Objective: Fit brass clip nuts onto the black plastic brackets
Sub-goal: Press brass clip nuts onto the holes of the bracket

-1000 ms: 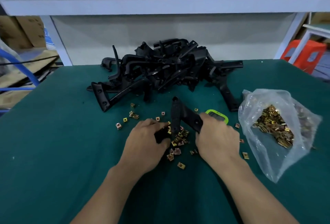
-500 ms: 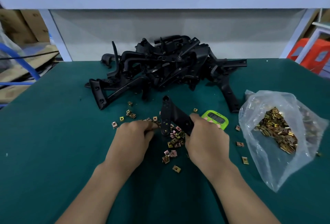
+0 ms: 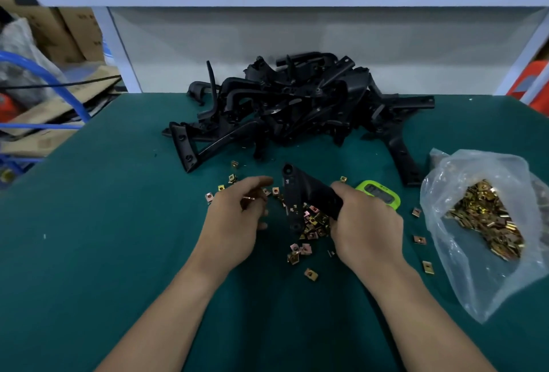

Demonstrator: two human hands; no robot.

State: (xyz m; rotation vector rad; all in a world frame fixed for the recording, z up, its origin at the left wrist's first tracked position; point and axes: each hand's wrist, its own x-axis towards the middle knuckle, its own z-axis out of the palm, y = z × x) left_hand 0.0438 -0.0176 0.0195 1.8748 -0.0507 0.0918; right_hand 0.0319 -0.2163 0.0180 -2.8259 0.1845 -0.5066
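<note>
Right hand (image 3: 367, 224) gripped the black plastic bracket (image 3: 297, 190); left hand (image 3: 234, 223) pinched a square brass clip nut (image 3: 248, 198), best slid on squarely.

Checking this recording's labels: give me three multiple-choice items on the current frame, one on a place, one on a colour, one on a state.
1. Where on the table does the clear bag of clip nuts lie?
A. right of the right hand
B. at the left edge
C. at the far edge, against the wall

2. What colour is the small device with a display behind the right hand?
A. red
B. lime green
C. white

3. What is the state of the black bracket nearest the person?
A. lying flat, untouched
B. gripped by the right hand
C. lying inside the bag

Answers:
1. A, the bag sits beyond the right hand's outer side.
2. B, its casing is lime green.
3. B, the right hand's fingers curl round its lower end.
</note>
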